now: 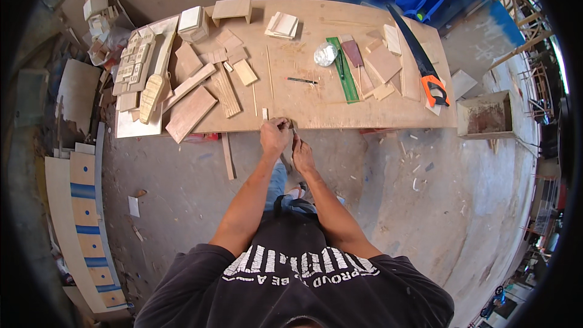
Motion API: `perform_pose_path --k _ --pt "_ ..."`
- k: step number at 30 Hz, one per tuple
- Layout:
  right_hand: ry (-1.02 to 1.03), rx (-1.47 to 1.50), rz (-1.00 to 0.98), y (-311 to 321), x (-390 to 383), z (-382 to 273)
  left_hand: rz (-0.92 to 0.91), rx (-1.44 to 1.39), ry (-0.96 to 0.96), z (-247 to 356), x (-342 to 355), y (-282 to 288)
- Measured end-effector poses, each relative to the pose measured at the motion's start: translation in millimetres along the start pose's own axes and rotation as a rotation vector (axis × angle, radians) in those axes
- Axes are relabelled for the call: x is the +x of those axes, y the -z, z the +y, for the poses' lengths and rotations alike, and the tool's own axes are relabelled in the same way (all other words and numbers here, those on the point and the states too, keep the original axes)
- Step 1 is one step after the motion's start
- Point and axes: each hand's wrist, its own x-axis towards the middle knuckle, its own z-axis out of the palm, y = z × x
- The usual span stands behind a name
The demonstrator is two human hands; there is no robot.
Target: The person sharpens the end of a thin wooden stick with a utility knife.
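At the near edge of the workbench [340, 119], my two hands are close together. My left hand [275, 136] is closed in a pinch, and whatever lies between its fingertips is too small to make out. Just beyond it, a small pale wood block [265, 113] rests at the bench edge. Wrapped around a thin, dark, blade-like tool [294, 129], my right hand [303, 157] sits slightly lower and to the right. The tool points up toward the bench edge; its exact kind is unclear. A black pencil-like stick [302, 81] lies farther in.
Wood boards [191, 114] and offcuts cover the bench's left side, beside a carved wooden piece [135, 61]. To the right lie a green ruler [344, 73], a round clear object [325, 54] and an orange-handled handsaw [434, 90]. An open box [486, 115] stands past the right end.
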Motion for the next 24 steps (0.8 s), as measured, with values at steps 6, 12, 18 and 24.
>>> perform_pose_path --k 6,12,18,24 --pt "0.048 -0.152 0.012 5 12 16 -0.016 0.010 0.050 14 1 -3" --pt "0.003 -0.160 0.014 3 2 -14 -0.015 0.078 0.046 4 0 -1" --pt "-0.019 -0.186 0.065 -3 -8 -11 0.051 0.084 0.072 4 -2 -4" --pt "0.033 -0.316 -0.018 13 -12 -15 -0.049 0.071 0.106 11 8 9"
